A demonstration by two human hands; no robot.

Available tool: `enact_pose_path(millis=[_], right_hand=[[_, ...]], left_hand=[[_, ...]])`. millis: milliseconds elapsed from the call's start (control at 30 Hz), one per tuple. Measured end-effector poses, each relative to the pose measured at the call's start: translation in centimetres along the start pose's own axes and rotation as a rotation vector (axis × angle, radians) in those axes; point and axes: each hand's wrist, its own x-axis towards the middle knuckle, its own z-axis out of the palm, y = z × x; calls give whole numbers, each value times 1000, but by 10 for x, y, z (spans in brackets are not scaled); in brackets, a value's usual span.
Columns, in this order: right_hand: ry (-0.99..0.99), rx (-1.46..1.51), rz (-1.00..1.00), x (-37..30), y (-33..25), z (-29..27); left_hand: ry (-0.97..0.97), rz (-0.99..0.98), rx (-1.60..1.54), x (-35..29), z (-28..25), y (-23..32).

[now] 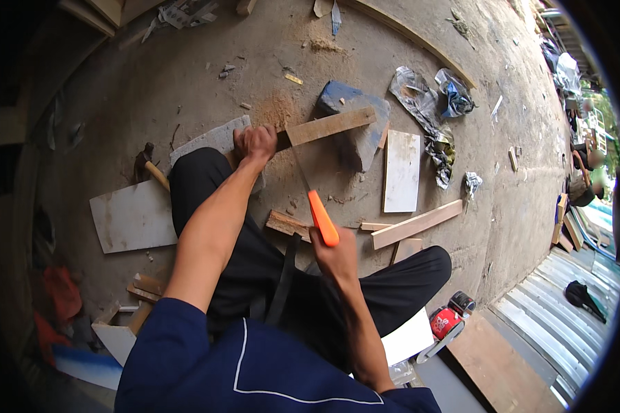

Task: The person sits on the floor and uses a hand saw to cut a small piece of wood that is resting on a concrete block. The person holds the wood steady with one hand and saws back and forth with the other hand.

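My left hand [255, 143] is closed round the left end of a short wooden plank [334, 126], holding it down. The plank's right part lies across a worn blue-grey block [365, 150]. My right hand [337, 255] grips the orange handle [322, 219] of a handsaw. Its thin blade [300, 166] points away from me and meets the plank's near edge, a little right of my left hand. How deep the blade sits in the wood I cannot tell. Under my left hand, a pale stone slab [207, 140] shows partly behind my knee.
A hammer [150, 165] and a white board [132, 217] lie to my left. Right of the block are another white board [401, 172], a wood strip [418, 224] and crumpled plastic [420, 96]. Sawdust [275, 110] covers the floor beyond. A red power tool [446, 323] sits by my right knee.
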Motion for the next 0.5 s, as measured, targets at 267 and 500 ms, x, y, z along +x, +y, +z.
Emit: enact_pose_path(millis=[267,500], right_hand=[[11,-30,-2,21,-5,15],[5,-10,-20,-11,-27,-10]], left_hand=[[-46,-27,-2,-10,0,1],[-57,-36,-53,-13,-15,6]])
